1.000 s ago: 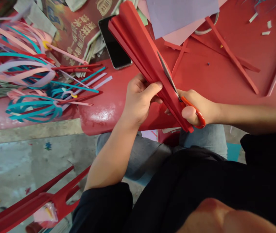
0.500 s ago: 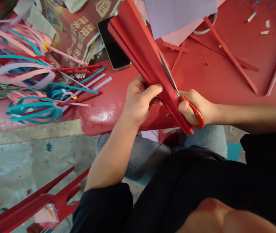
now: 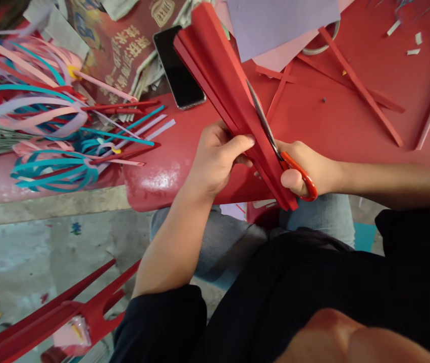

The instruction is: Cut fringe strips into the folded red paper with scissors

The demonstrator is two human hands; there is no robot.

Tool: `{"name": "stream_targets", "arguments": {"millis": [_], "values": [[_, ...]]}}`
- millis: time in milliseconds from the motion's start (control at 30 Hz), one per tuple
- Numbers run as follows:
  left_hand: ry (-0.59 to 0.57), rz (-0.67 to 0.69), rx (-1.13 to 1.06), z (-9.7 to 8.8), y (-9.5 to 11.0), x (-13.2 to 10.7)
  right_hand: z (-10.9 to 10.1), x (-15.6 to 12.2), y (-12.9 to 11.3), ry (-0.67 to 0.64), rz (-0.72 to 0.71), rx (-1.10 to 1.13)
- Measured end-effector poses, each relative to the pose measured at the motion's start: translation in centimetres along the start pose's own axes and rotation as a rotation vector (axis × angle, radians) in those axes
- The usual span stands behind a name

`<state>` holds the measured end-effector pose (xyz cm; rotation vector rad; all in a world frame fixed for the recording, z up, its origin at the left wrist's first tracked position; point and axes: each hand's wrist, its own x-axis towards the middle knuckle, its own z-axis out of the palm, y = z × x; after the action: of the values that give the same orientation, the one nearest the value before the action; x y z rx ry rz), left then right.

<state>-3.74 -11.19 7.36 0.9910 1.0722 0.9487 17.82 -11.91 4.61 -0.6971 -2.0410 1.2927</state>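
Observation:
My left hand point(image 3: 220, 159) grips a long folded piece of red paper point(image 3: 224, 80), thumb on top and fingers underneath. The folded paper slants from the upper left down toward my lap. In my right hand point(image 3: 309, 164) is a pair of scissors point(image 3: 300, 174) with orange-red handles, my thumb through one loop. One metal blade lies along the paper's right edge, pointing up and left; the other blade is hidden by the paper. Loose red strips point(image 3: 366, 91) lie on the table to the right.
A black phone point(image 3: 180, 70) rests on the red table point(image 3: 158, 176). Lantern-like bundles of coloured strips point(image 3: 54, 169) lie at the left. Lilac paper point(image 3: 283, 25) covers pink paper and part of a tape roll point(image 3: 323, 48). A red stool or chair point(image 3: 97, 312) stands at lower left.
The red paper's upper end has shifted slightly right and its lower end slightly left. The scissors' handles have moved a little; both hands keep their grip.

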Motion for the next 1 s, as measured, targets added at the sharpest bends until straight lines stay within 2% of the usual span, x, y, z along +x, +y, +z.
{"name": "stream_targets", "arguments": {"millis": [133,300,500,767,1000], "values": [[-0.095,-0.027,0.011,-0.18,-0.28,-0.15,-0.13,0.26,-0.26,-0.005,-0.007,0.051],[-0.098,-0.001,0.053,-0.32,-0.95,-0.06,-0.18,0.12,-0.35,0.046,0.042,0.061],[-0.123,0.01,0.1,-0.31,-0.73,-0.08,0.16,-0.2,-0.2,0.061,0.064,0.1],[-0.123,-0.025,0.098,-0.27,-0.82,-0.08,0.49,-0.26,0.41,0.097,0.04,0.071],[-0.064,-0.096,0.091,0.23,-0.29,-0.35,0.39,-0.34,0.34,0.114,0.083,0.053]]}}
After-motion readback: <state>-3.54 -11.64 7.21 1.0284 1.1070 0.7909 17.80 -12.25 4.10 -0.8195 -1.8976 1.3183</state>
